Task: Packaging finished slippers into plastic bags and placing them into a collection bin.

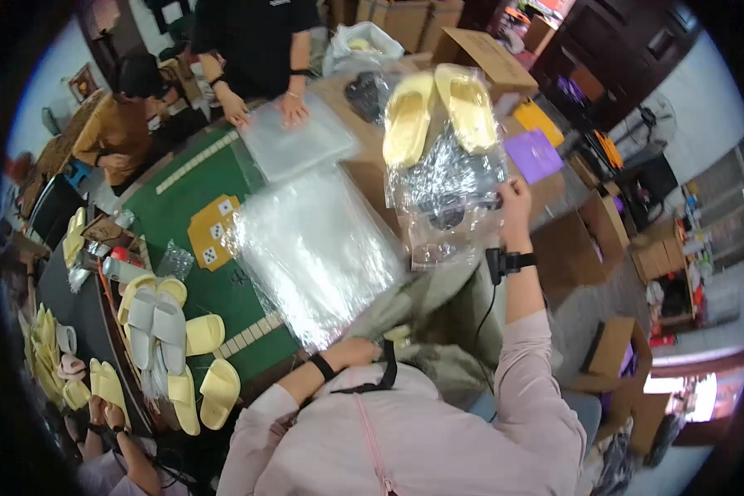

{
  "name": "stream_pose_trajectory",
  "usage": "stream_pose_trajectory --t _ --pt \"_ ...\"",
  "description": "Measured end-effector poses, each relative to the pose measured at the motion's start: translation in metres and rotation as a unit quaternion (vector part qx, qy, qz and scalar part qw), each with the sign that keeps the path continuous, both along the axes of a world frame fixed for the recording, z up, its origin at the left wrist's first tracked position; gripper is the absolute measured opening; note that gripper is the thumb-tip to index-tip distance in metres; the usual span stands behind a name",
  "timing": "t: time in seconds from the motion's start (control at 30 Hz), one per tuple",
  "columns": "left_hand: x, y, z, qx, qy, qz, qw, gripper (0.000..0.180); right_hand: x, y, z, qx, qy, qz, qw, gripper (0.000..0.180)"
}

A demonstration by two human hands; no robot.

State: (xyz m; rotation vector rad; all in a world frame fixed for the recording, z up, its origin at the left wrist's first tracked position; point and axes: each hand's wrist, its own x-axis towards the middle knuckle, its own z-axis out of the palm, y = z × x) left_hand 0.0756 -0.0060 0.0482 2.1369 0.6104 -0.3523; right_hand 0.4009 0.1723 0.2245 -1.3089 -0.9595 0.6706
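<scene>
My right hand (514, 198) is closed on the side edge of a clear plastic bag (450, 240). A pair of pale yellow slippers (407, 120) lies at the far end of this bag, soles side by side; I cannot tell whether they are inside it or on top. Dark crinkled plastic shows just below them. My left hand (351, 354) rests low in front of my body, beside a black strap (380, 376), its fingers mostly hidden. Just ahead of it a stack of clear plastic bags (318, 248) covers part of the green tabletop (161, 217).
Across the table a person's two hands (293, 107) press on another stack of clear bags (298, 145). Yellow and grey slippers (169, 331) crowd the left edge. At lower left another person's hands (107, 411) hold yellow slippers. Open cardboard boxes (583, 248) stand at right.
</scene>
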Motion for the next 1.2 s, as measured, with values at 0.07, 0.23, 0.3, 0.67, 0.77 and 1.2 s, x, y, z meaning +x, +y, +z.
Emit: stream_pose_trajectory --t 0.07,0.23,0.3,0.67,0.77,1.2 --pt "0.002 -0.001 -0.003 -0.007 -0.019 -0.028 0.999 0.037 0.021 -0.046 0.026 -0.007 0.015 -0.002 1.000 0.010" --pt "0.010 -0.011 -0.021 -0.002 -0.114 -0.088 0.990 0.042 0.057 -0.176 0.050 -0.072 0.174 0.033 0.982 0.007" --pt "0.022 -0.012 -0.002 -0.051 -0.154 -0.129 0.978 0.042 0.072 -0.260 0.013 0.022 -0.093 -0.016 0.995 0.030" --pt "0.033 -0.020 0.025 -0.106 -0.118 -0.267 0.950 0.036 0.072 -0.428 -0.050 -0.260 0.164 -0.058 0.950 0.015" --pt "0.031 -0.019 0.027 -0.096 -0.153 -0.257 0.949 0.043 0.066 -0.392 -0.078 -0.307 0.314 -0.100 0.893 0.014" --pt "0.011 -0.011 0.023 -0.144 -0.139 -0.147 0.969 0.048 -0.035 -0.274 -0.190 -0.580 -0.401 0.149 0.694 0.043"
